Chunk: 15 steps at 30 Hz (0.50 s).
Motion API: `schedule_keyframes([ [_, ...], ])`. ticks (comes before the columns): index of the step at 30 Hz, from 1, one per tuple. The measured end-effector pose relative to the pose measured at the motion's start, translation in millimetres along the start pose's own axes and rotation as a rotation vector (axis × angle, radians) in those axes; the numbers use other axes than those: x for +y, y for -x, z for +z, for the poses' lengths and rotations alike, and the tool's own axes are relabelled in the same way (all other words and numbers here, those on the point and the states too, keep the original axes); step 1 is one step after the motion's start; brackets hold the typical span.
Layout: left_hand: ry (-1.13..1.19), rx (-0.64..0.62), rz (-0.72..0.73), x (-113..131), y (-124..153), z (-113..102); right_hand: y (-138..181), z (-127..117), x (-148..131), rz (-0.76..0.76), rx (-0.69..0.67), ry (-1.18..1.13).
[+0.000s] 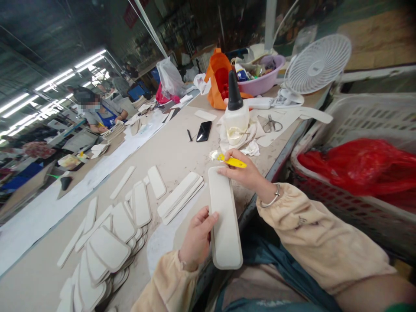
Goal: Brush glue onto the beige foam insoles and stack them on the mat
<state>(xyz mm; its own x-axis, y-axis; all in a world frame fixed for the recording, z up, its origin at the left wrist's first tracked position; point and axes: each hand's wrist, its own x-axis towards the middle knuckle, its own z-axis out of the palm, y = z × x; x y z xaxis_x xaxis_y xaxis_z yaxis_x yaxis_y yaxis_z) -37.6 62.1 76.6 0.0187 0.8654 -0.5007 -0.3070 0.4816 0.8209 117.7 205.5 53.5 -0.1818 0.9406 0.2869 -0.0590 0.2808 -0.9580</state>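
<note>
A long off-white panel with rounded corners (225, 221) is tilted over the table's near edge. My left hand (197, 237) grips its left side, thumb on top. My right hand (246, 170) holds a yellow-handled tool (234, 162), whose far end I cannot make out, and its fingers also touch the panel's top end. Just beyond the tool lies a small white smear (214, 154). To the left sits a neat stack of similar panels (180, 196), and farther left a spread-out heap of them (108, 249).
Behind my right hand stand a white bottle with a black nozzle (234, 119), scissors (272, 125) and a phone (204, 131). Farther back are an orange bag (217, 82), a purple basin (260, 84) and a fan (316, 65). A white crate (344, 112) flanks the table at right. A co-worker (104, 112) sits far left.
</note>
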Motion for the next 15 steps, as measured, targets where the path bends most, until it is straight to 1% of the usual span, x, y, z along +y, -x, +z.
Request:
schedule_keyframes([
  [5, -0.061, 0.018, 0.018, 5.1, -2.5, -1.4, 1.2, 0.7, -4.3, -0.007, 0.014, 0.001],
  [11, -0.102, 0.012, 0.036, 7.9, -0.4, -12.7, 0.5, 5.7, -5.5, 0.046, -0.041, -0.163],
  [15, -0.09, 0.027, 0.028, 6.8, -1.0, -13.5, -0.2, 9.9, -1.1, 0.047, -0.065, -0.236],
])
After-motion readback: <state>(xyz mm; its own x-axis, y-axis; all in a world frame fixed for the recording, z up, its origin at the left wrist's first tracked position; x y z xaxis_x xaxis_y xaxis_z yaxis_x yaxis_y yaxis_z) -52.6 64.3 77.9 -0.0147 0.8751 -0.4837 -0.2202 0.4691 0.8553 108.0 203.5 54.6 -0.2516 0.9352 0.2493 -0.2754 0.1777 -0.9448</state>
